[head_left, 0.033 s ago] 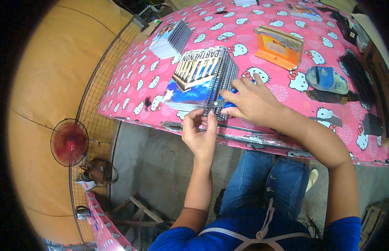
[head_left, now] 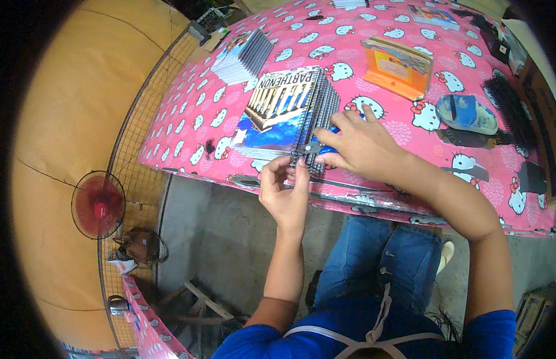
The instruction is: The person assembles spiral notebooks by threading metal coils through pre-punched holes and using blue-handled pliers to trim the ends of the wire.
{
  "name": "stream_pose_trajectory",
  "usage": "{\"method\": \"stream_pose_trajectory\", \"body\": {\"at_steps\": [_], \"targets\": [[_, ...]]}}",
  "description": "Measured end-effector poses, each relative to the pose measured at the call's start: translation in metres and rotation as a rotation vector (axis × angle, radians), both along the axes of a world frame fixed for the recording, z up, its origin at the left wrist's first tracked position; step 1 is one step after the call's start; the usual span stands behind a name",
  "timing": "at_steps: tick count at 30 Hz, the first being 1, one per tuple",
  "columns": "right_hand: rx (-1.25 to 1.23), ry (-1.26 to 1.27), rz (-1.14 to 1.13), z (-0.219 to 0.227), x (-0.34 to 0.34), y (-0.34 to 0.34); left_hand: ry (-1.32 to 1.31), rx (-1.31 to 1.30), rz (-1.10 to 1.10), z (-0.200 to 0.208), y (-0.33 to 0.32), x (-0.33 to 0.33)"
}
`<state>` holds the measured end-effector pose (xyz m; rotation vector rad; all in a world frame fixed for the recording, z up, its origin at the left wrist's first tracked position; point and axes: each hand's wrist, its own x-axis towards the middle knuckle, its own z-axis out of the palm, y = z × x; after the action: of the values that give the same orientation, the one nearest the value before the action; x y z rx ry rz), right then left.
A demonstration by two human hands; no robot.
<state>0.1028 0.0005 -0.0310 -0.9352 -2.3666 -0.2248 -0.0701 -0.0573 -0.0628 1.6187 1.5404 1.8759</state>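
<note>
A stack of spiral-bound notebooks (head_left: 275,116) with a temple picture on its cover lies near the table's front edge, black coils along its right side. My right hand (head_left: 358,143) is closed around blue-handled pliers (head_left: 314,147), whose metal jaws point left at the near end of the top coil. Close to those jaws, my left hand (head_left: 285,182) pinches the coil's near corner between thumb and fingers. The fingertips hide the exact spot where jaws and wire meet.
A pink patterned cloth covers the table (head_left: 230,110). Farther back stand another notebook stack (head_left: 243,55) and an orange box (head_left: 400,69). On the right lie a blue padded object (head_left: 467,113) and a heap of black coils (head_left: 510,113). A red fan (head_left: 98,204) is at the left.
</note>
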Motion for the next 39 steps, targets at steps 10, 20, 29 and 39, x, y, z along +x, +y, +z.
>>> {"method": "stream_pose_trajectory", "body": {"at_steps": [10,20,29,39], "targets": [[0.01,0.012,0.042,0.01,0.007,0.007,-0.051,0.044,-0.049,0.002,0.002,0.003],[-0.08,-0.037,0.048,0.011,0.006,0.012,-0.066,0.045,-0.047,0.002,0.002,0.003],[-0.425,-0.181,-0.085,0.021,0.002,0.008,-0.127,-0.049,-0.085,-0.001,0.004,-0.005],[-0.017,0.025,-0.032,-0.006,0.004,0.016,-0.301,-0.103,-0.193,0.009,0.003,0.003]]}}
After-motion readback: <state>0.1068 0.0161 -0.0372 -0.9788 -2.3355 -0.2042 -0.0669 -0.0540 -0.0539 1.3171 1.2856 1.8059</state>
